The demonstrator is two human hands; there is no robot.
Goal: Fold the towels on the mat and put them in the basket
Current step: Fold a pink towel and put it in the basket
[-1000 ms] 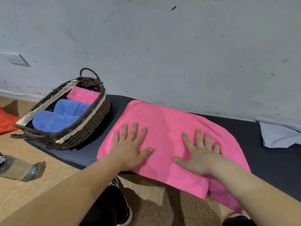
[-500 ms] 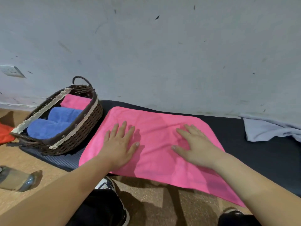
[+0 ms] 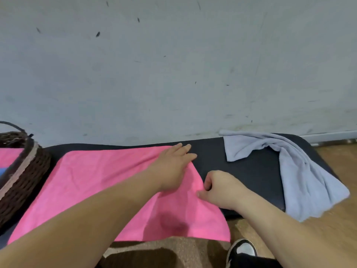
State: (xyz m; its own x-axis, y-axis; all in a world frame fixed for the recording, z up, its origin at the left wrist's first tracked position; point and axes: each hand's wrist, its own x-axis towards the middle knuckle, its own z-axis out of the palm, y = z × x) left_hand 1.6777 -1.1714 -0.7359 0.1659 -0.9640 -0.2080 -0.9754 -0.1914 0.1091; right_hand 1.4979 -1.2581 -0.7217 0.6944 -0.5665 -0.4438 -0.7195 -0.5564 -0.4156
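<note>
- The pink towel (image 3: 100, 182) lies spread flat on the dark mat (image 3: 247, 171), and its near edge hangs over the mat's front edge towards the floor (image 3: 338, 213).
- The left hand (image 3: 173, 163) lies palm down on the far right corner of the pink towel. Its fingers (image 3: 183, 147) are straight and close together, with the tips reaching past the cloth onto the bare mat.
- The right hand (image 3: 222, 188) is curled at the right edge of the pink towel, nearer the person than the left hand. Its thumb and bent fingers pinch that edge, and the cloth rises in a slight ridge there.
- The two hands are near each other but do not touch.
- A brown wicker basket (image 3: 23, 171) stands at the left end of the mat, cut off by the picture's edge and just beside the pink towel. A second pink towel (image 3: 9, 155) shows inside it, with a sliver of blue cloth below.
- A grey towel (image 3: 301, 171) lies crumpled at the right end of the mat, apart from both hands. Part of it drapes over the mat's end onto the floor.
- A scuffed pale wall (image 3: 173, 74) runs right behind the mat.
- A black-and-white shoe (image 3: 241, 250) shows at the bottom, on the floor below the right forearm.
</note>
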